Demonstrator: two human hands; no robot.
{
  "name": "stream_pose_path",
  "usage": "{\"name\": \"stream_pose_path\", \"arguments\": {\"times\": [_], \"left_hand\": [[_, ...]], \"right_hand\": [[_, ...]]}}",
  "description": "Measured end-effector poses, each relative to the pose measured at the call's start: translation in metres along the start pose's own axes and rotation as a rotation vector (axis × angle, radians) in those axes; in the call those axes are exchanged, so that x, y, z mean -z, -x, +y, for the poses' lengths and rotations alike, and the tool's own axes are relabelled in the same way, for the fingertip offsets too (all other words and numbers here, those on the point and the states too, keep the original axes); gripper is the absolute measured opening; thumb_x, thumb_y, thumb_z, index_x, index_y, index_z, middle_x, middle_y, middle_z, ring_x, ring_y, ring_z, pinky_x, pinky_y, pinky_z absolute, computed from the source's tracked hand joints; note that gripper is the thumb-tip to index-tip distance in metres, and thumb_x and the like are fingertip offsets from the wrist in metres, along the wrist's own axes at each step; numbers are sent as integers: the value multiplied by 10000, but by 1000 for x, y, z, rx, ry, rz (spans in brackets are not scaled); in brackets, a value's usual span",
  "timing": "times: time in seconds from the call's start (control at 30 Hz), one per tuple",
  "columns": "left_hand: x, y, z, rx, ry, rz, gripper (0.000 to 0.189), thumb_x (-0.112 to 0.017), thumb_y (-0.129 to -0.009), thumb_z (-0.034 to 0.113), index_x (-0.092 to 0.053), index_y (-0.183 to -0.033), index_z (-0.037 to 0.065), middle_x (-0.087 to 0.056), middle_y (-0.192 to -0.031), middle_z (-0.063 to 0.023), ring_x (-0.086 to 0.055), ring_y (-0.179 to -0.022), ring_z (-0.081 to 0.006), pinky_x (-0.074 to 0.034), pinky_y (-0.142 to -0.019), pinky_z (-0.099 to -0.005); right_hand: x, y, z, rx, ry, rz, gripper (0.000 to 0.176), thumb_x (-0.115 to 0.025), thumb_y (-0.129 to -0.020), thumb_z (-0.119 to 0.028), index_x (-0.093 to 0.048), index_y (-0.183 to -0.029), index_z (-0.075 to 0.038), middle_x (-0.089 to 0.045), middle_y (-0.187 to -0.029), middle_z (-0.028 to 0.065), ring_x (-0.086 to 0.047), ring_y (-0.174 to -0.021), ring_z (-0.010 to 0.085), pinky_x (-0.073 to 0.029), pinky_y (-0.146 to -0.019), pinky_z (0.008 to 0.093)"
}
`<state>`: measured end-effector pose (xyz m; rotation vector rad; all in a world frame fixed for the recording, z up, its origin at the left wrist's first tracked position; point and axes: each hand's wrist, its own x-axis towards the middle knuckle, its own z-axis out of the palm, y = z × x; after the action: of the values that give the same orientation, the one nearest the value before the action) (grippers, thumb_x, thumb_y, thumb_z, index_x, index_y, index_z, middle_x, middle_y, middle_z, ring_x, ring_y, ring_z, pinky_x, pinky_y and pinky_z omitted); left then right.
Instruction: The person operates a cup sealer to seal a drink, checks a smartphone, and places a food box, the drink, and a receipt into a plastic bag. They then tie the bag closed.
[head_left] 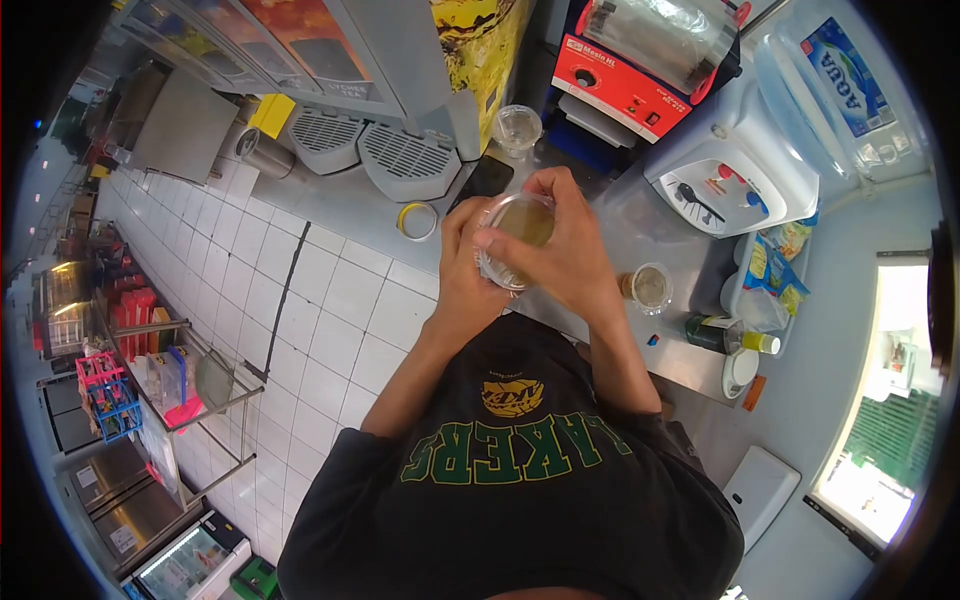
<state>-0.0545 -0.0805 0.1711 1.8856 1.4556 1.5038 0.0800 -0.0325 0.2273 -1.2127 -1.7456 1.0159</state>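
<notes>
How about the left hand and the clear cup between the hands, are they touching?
Touching: the head view shows the left hand curled against the side of the clear cup.

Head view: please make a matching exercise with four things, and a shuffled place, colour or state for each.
Things:
1. Held cup
2. Bottle
3. Ring
4. Machine

Descriptions:
A. has a red front panel
B. on the counter, left of the hands
C. under the thumb of the right hand
D. has a yellow cap

Pairs: 1-C, 2-D, 3-B, 4-A
</notes>
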Motion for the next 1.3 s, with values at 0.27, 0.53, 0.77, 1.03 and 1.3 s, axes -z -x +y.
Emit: {"name": "stream_pose_path", "arguments": {"times": [0.27,0.53,0.77,1.03,1.3], "left_hand": [[7,13,-11,286,547,85,909,-869,-617,86,-405,-1395,11,-433,-1308,-119,-498,-1235,-275,-441,-1029,-376],[13,16,-8,178,365,47,988,-912,-564,107,-389,-1396,6,-351,-1361,-110,-490,-1245,-238,-437,-1040,-358],[17,19,-3,180,376,107,983,-924,-591,139,-381,-1399,0,-356,-1357,-116,-483,-1249,-250,-449,-1027,-351],[24,20,0,257,407,36,1012,-913,-585,134,-340,-1408,1,-430,-1340,-115,-503,-1244,-255,-424,-1052,-369],[22,28,0,255,491,-37,1035,-923,-550,148,-348,-1399,6,-441,-1350,-118,-488,-1256,-255,-414,-1059,-371]], "right_hand": [[13,30,-2,-42,-174,-161,935,-880,-680,-324,-375,-1416,-44,-480,-1270,176,-526,-1079,256,-461,-885,361],[34,43,7,275,-241,35,402,-755,-829,-172,-603,-1180,-47,-558,-1061,101,-539,-897,221,-447,-784,317],[15,59,-23,648,359,-48,344,-776,-708,-95,-710,-1044,-123,-552,-1019,41,-521,-877,237,-449,-720,349],[20,52,2,726,366,96,331,-723,-678,-3,-732,-995,-97,-632,-1006,48,-579,-915,262,-500,-762,354],[15,34,4,354,-153,112,172,-621,-871,-7,-709,-1019,-11,-674,-868,110,-637,-835,233,-501,-760,317]]}}
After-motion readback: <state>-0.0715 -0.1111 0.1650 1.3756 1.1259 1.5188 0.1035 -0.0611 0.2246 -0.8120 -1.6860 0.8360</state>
